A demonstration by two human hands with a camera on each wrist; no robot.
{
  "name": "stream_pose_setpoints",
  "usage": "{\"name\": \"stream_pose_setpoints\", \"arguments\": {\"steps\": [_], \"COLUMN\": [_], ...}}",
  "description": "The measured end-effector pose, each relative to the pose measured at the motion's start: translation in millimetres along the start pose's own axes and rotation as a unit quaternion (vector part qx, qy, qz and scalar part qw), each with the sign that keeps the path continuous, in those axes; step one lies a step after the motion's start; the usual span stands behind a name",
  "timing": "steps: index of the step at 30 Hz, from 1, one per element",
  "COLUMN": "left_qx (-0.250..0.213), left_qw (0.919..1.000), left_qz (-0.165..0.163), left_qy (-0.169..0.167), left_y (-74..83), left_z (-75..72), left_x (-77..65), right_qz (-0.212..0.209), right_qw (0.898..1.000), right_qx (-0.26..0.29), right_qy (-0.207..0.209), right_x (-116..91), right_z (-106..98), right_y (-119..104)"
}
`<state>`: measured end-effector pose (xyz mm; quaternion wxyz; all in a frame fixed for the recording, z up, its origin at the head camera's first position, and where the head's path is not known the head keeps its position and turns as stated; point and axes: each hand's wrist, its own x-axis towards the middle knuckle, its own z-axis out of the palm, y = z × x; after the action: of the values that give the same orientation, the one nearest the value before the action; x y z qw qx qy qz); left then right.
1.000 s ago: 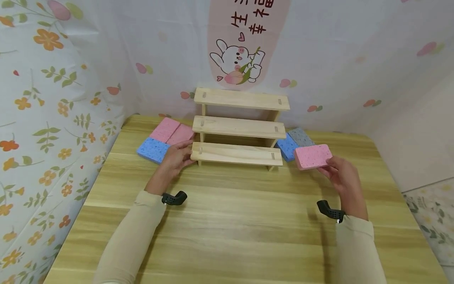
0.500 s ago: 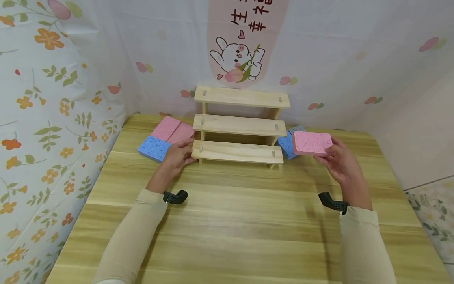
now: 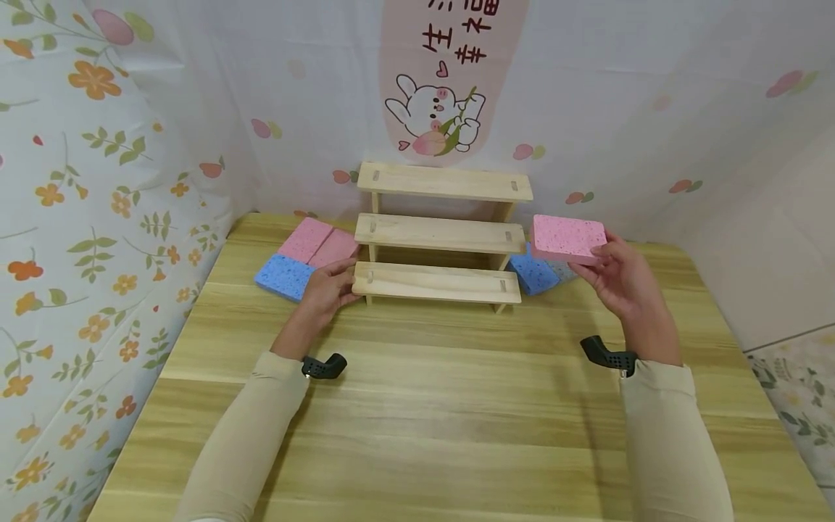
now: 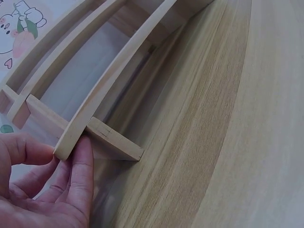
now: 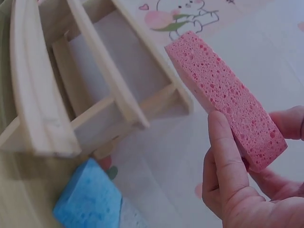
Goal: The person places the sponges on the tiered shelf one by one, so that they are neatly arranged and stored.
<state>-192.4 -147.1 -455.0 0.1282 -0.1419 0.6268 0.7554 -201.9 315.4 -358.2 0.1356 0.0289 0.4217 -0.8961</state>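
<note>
- At three o'clock from the three-tier wooden shelf (image 3: 440, 230), the right hand (image 3: 622, 283) pinches a pink sponge (image 3: 566, 238) between thumb and fingers, raised above the table (image 3: 443, 406).
- At eight o'clock, the left hand (image 3: 326, 290) grips the left end of the lowest board (image 3: 435, 281), thumb at its end, fingers underneath.
- Toward four o'clock, a blue sponge (image 3: 533, 272) lies just beside the shelf; a grey sponge (image 3: 562, 272) next to it is partly hidden.
- Around nine o'clock lie two pink sponges (image 3: 305, 241), side by side, with a second blue sponge (image 3: 283, 275) just nearer the person.
- At twelve o'clock, behind the shelf, a white rabbit (image 3: 433, 105) is printed on the wall cloth (image 3: 293, 167).
</note>
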Motion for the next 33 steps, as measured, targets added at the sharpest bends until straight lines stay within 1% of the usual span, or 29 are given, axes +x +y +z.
{"name": "stream_pose_setpoints", "arguments": {"steps": [7, 11, 16, 22, 28, 33], "left_qx": [0.002, -0.001, 0.001, -0.001, -0.005, -0.012], "left_qw": [1.0, 1.0, 1.0, 1.0, 0.9999, 0.9999], "left_qz": [-0.002, -0.002, -0.002, 0.003, 0.003, 0.006], "left_qy": [0.001, 0.001, 0.002, 0.005, 0.014, 0.011], "left_y": [-1.9, -2.7, -2.9, -1.8, -2.1, -2.4], "left_z": [-2.3, -2.5, -2.7, -1.1, -0.7, -0.2], "left_x": [1.0, 1.9, 2.4, 1.8, 0.8, 2.7], "right_qz": [-0.001, 0.011, 0.027, 0.039, 0.057, 0.069], "right_qw": [0.999, 0.998, 0.994, 0.988, 0.982, 0.975], "right_qx": [-0.043, -0.058, -0.099, -0.149, -0.182, -0.21], "right_qy": [0.014, 0.02, 0.029, 0.016, 0.003, -0.001], "right_x": [12.9, 20.9, 30.8, 43.6, 57.5, 70.0], "right_z": [23.9, 36.5, 50.3, 62.2, 73.8, 84.9], "right_y": [-7.3, -9.3, -10.6, -9.1, -5.9, -2.9]}}
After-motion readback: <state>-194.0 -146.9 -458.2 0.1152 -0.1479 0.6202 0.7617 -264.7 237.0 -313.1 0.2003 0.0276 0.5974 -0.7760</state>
